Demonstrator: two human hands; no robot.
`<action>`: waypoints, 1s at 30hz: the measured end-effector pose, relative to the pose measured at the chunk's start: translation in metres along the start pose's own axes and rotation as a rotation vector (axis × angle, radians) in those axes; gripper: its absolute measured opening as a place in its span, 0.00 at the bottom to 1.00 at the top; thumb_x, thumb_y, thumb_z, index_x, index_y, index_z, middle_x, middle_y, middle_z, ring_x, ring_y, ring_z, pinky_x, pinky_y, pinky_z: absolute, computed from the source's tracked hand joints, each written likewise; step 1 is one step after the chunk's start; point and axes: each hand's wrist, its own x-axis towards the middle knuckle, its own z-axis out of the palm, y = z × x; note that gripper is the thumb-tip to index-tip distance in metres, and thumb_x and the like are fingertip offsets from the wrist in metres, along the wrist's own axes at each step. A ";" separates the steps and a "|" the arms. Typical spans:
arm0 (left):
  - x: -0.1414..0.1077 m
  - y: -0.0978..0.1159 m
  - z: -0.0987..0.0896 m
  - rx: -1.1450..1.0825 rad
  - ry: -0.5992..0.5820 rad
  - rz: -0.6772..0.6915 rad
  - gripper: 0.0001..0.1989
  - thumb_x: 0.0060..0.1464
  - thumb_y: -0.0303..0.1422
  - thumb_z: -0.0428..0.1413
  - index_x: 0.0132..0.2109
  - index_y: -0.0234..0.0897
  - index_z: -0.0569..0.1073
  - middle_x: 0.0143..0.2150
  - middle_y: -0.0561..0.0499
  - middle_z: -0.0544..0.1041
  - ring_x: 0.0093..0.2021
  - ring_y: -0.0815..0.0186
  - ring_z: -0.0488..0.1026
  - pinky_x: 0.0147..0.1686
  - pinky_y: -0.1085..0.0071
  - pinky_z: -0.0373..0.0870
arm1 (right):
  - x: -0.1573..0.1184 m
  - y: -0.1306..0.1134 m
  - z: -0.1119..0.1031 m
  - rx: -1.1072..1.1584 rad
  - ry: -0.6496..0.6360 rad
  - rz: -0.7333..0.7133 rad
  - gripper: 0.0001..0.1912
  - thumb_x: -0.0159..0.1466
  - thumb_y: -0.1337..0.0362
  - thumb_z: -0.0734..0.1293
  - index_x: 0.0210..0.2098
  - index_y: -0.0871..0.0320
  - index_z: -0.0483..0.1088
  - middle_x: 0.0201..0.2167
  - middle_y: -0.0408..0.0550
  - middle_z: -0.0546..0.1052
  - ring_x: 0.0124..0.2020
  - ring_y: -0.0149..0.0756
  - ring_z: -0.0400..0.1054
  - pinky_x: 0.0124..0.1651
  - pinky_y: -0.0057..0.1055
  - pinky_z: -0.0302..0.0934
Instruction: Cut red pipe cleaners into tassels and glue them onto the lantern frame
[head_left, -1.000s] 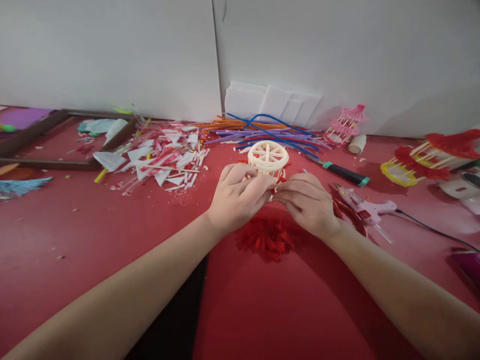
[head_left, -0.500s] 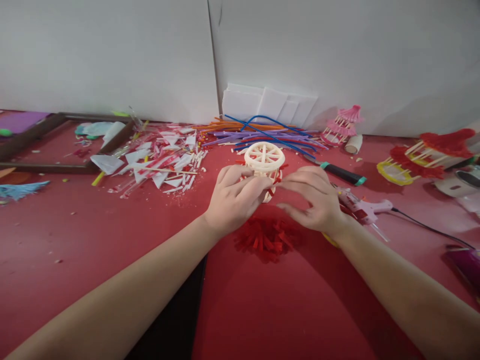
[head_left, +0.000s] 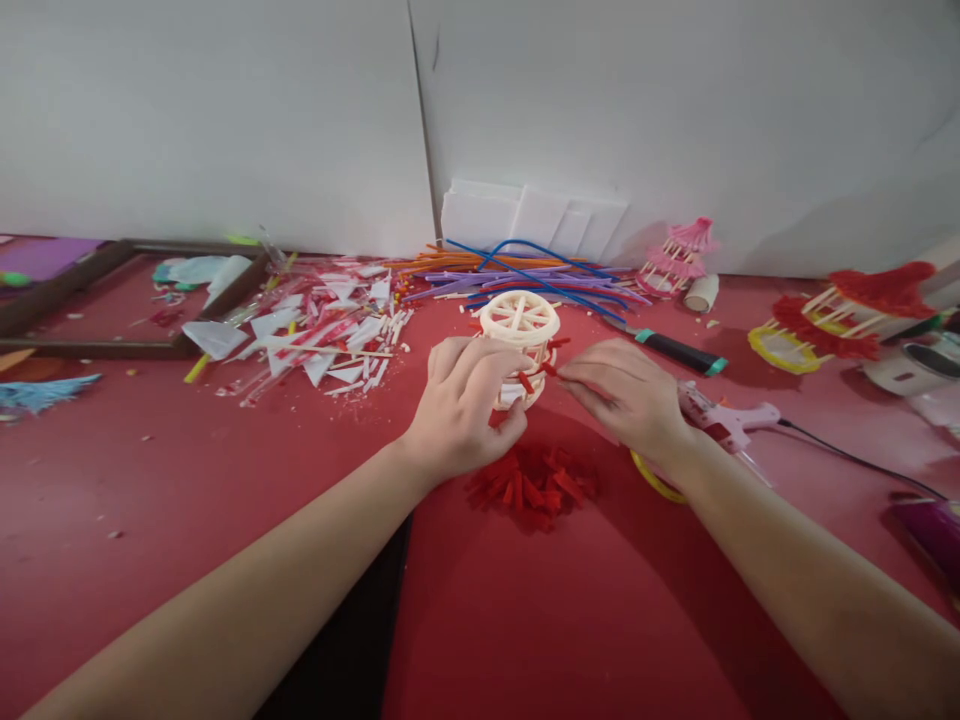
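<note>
and here, cupping a cream lattice frame (head_left: 520, 336) with the left hand (head_left: 450, 410), with fingers bent round the left side and a thumb spread well away from the forefinger. over on the other flank, pinching narrow with the right hand (head_left: 630, 395), with fingertips together at the outer end of a short red strip (head_left: 550, 370) reaching to the frame's right side. seeing the frame upright, right between both sets of fingers, with a spoked, wheel-like top just above the left fingertips. impossible to say whether lifted or resting, with the base partly behind the left thumb. just above that thumb's tip, a second strip (head_left: 526, 383) poking out, also red! down below both sets of fingertips, a loose heap of red strips (head_left: 534, 488) on the red tabletop (head_left: 570, 620).

under the right wrist, partly covered, a yellow ring (head_left: 660, 482). just right of the right-hand fingers, a pink glue gun (head_left: 731, 422), partly hidden by the hand; beyond them, a cutter (head_left: 682, 352) with a black and teal handle. past the frame, farther out than the fingers, a tangle of blue, purple and orange stems (head_left: 525, 282). well left of the left fingers, a scatter of white and pink scraps (head_left: 330, 330).
</note>
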 end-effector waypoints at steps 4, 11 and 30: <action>0.001 0.000 0.001 0.124 0.012 -0.005 0.08 0.54 0.32 0.62 0.42 0.42 0.75 0.40 0.48 0.78 0.41 0.58 0.69 0.42 0.59 0.61 | -0.001 -0.001 0.002 -0.023 0.008 0.010 0.06 0.66 0.67 0.68 0.42 0.53 0.76 0.33 0.47 0.82 0.35 0.37 0.75 0.44 0.36 0.70; 0.003 -0.003 0.002 0.136 0.045 0.032 0.05 0.55 0.29 0.62 0.33 0.44 0.77 0.36 0.52 0.79 0.38 0.60 0.66 0.40 0.61 0.60 | -0.003 -0.001 0.004 -0.019 0.008 0.003 0.06 0.66 0.69 0.67 0.41 0.55 0.76 0.33 0.47 0.82 0.35 0.36 0.76 0.42 0.35 0.71; 0.004 0.003 0.003 0.247 0.065 0.051 0.02 0.56 0.32 0.63 0.37 0.45 0.78 0.36 0.51 0.78 0.39 0.60 0.63 0.41 0.62 0.57 | 0.000 -0.024 0.011 0.028 -0.026 -0.001 0.06 0.67 0.68 0.66 0.40 0.56 0.76 0.36 0.49 0.82 0.38 0.38 0.76 0.46 0.38 0.72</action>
